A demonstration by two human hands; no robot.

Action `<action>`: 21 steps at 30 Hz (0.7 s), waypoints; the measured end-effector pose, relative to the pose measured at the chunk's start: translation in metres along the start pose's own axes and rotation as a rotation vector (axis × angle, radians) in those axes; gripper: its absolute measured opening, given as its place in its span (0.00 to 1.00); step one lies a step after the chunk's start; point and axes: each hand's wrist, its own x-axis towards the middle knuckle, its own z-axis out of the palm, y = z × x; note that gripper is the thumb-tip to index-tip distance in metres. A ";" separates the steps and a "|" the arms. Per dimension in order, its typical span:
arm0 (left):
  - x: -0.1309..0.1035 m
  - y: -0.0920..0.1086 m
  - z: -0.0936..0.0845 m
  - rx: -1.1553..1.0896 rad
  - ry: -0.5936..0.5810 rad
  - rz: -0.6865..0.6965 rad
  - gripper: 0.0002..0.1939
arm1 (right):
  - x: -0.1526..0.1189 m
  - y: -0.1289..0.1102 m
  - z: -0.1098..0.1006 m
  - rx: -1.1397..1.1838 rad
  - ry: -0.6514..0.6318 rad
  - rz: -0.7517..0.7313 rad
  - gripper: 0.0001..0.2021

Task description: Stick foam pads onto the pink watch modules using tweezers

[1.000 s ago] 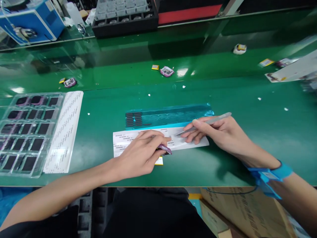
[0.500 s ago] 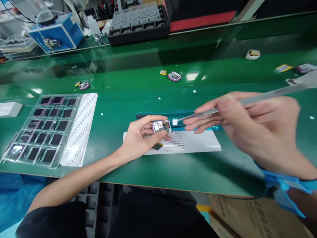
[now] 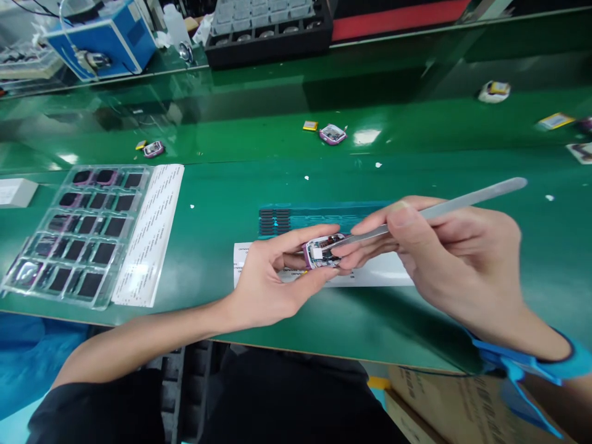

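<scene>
My left hand (image 3: 272,271) pinches a small purple-rimmed device (image 3: 306,256) by its edges, its circuit side facing up. Metal tweezers (image 3: 472,198) are gripped in my right hand (image 3: 444,259), with their tip over the open device. A small white square (image 3: 317,253) lies at the tweezer tip, against the device's inside; whether the tips still pinch it is unclear. Under both hands is a white label sheet (image 3: 379,275). Just behind them lies a blue film strip (image 3: 324,213) with rows of dark pieces on its left part.
A clear tray (image 3: 99,299) of dark screens stands at the left beside a white printed sheet (image 3: 152,237). Farther back lie another purple device (image 3: 333,134) and a yellow battery (image 3: 309,126). A blue machine (image 3: 104,40) and a black tray (image 3: 268,49) are at the back.
My right hand has moved left and brought the white square from beside the device onto it. My left hand has shifted slightly right and down, tilting the device. The camera view has shifted.
</scene>
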 end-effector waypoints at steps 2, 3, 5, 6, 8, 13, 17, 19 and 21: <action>-0.001 -0.002 0.002 -0.015 0.018 0.020 0.22 | 0.000 0.001 0.000 -0.004 -0.010 -0.002 0.15; -0.002 -0.002 0.002 -0.020 0.024 0.030 0.22 | 0.000 0.001 0.000 -0.009 -0.016 -0.006 0.15; -0.002 -0.003 0.003 -0.021 0.030 0.049 0.22 | 0.001 0.002 0.000 -0.026 -0.029 -0.021 0.15; -0.002 -0.003 0.002 -0.013 0.030 0.053 0.22 | 0.001 0.002 0.000 -0.034 -0.032 -0.029 0.15; -0.001 -0.002 0.001 0.016 0.030 0.050 0.22 | 0.002 0.002 0.000 -0.040 -0.040 -0.037 0.14; -0.002 -0.002 -0.001 0.060 0.025 0.040 0.21 | 0.001 0.004 0.001 -0.094 -0.047 -0.087 0.15; -0.002 -0.002 -0.002 0.090 0.017 -0.024 0.16 | -0.006 0.005 0.005 -0.182 -0.018 -0.164 0.16; 0.002 0.003 -0.006 0.120 -0.005 -0.039 0.15 | -0.008 0.004 0.004 -0.177 0.036 -0.223 0.15; 0.009 0.013 -0.016 0.180 -0.009 -0.010 0.15 | -0.003 0.001 0.000 -0.160 0.150 -0.294 0.12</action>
